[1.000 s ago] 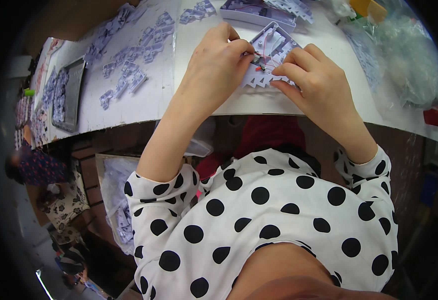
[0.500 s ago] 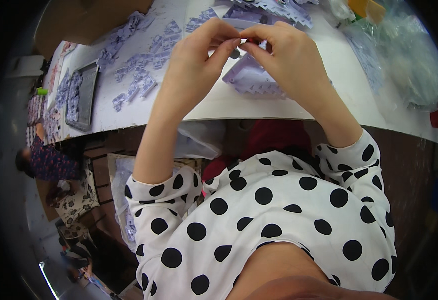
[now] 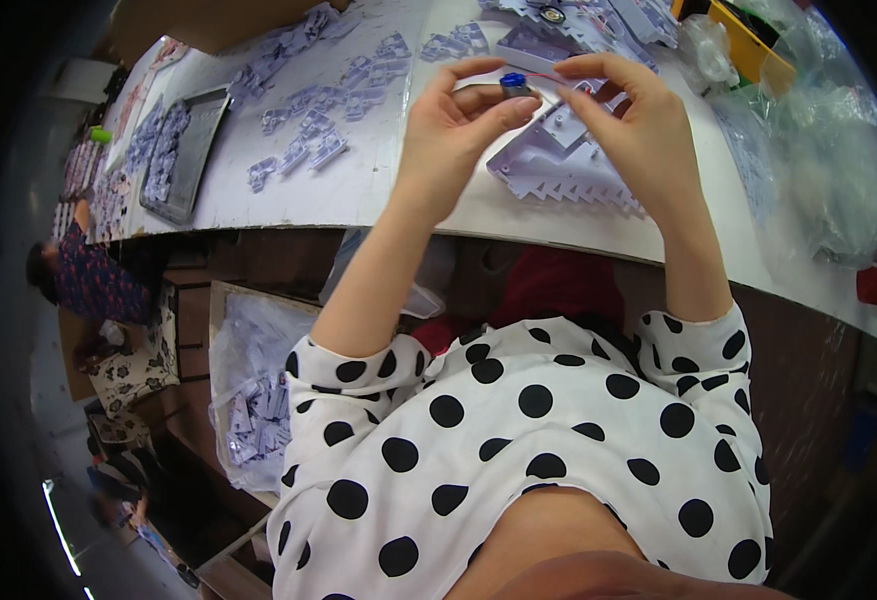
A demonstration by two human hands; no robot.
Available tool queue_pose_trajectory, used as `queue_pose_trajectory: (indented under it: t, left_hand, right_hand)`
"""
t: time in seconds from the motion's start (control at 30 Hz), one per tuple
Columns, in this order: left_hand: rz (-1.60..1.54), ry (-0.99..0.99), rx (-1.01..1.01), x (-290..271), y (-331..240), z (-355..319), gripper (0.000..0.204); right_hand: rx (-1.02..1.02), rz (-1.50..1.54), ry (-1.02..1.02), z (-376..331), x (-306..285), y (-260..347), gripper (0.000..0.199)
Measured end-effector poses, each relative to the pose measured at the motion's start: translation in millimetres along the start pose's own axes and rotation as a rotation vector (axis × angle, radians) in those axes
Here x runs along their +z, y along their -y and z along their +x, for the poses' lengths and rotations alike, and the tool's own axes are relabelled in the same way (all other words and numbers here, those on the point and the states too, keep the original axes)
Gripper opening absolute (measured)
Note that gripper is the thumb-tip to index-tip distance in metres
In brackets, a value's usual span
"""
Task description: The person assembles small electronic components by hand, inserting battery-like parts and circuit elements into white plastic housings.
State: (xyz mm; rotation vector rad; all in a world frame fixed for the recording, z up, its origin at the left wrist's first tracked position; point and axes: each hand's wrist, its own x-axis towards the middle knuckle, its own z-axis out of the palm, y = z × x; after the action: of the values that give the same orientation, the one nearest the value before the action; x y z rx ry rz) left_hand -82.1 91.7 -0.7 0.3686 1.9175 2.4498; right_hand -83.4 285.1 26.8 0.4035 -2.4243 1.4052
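L hand [image 3: 448, 135] had a small blue-capped part [image 3: 514, 84] pinched btwn thumb and fingers, grey body partly hidden by the thumb, blue end up. R hand [image 3: 648, 125] was just beside it: thumb and index nearly together at a thin red wire [image 3: 544, 75] that ran across from the blue end. Couldn't tell if the R fingers were fully closed on it (too small to see). Rest of the R fingers were curled in.

Both hands were up over the worktop [image 3: 373, 185], above the near housing [image 3: 573, 165], a pale lilac shell w/ a toothed edge toward the person, partly covered by the R hand. So the blue-capped part was in the L hand, apart from the shell. More lilac shells [image 3: 598, 25] sat behind, at the far side.

Left of the hands: loose small lilac parts [image 3: 323, 150] spread over the worktop, then a dark tray [image 3: 208, 150] w/ similar pcs heaped in it. Cardboard box [image 3: 198, 20] at far L. R side: clear plastic bags [image 3: 818, 140], yellow bin [image 3: 733, 35] behind them. Below worktop, L of the person: a lined box [image 3: 258, 340] w/ more lilac pcs. Co-worker [image 3: 98, 285] in a dark patterned top, well off to the L.
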Motion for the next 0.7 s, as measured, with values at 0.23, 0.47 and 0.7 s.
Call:
queue_pose_trajectory:
  t: [0.23, 0.47, 0.7]
  left_hand:
    - [0.064, 0.100, -0.232, -45, -42, -3, 0.033]
    - [0.270, 0.196, -0.355, -54, -57, -7, 0.034]
    - [0.322, 0.251, -0.373, -60, -57, -12, 0.035]
  right_hand:
    - [-0.468, -0.194, 0.053, -4, 18, 25, 0.036]
    - [-0.281, -0.080, 0.173, -6, 34, 25, 0.027]
    - [-0.211, -0.035, 0.248, -14, 33, 25, 0.030]
